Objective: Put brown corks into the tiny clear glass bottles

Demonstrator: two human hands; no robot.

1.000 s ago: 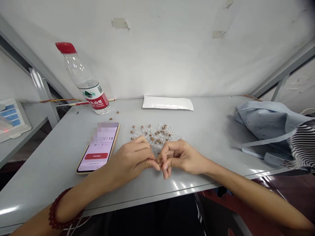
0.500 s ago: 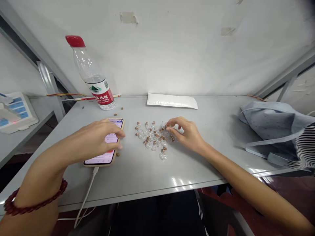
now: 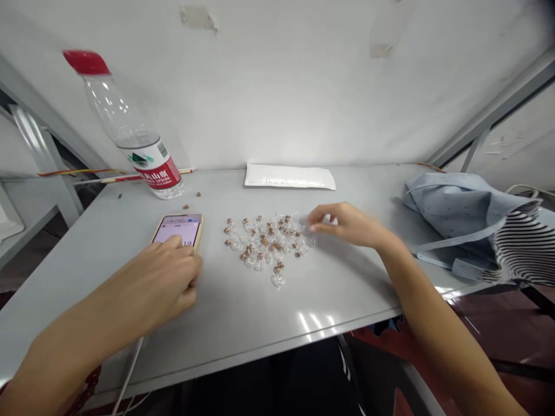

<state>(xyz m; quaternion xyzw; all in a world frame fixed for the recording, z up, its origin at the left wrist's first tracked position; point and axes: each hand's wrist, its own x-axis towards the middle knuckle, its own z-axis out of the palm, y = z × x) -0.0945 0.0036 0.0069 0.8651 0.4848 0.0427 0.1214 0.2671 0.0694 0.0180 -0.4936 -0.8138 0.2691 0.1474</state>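
Note:
On the grey table lies a loose pile of tiny clear glass bottles (image 3: 269, 242) with brown cork stoppers. My right hand (image 3: 342, 224) is at the pile's right edge, thumb and fingertips drawn together by a clear bottle. Whatever is between those fingertips is too small and blurred to make out. Over the lower part of a lit phone (image 3: 171, 228) in a pale case, my left hand (image 3: 167, 277) is curled with its knuckles up. Its fingertips are hidden from me, though the front fingers appear to meet the screen.
A red-capped water bottle (image 3: 147, 153) stands at the back left, near two loose corks (image 3: 198, 195). A white packet (image 3: 289, 177) lies against the wall. At the right is a light-blue cloth bag (image 3: 451, 214). A white cable (image 3: 130, 370) runs off the table's front edge.
My left hand has moved lower over the phone and curled its fingers; the screen shows a different page. My right hand has drawn from the pile's middle to its right edge. The view has shifted.

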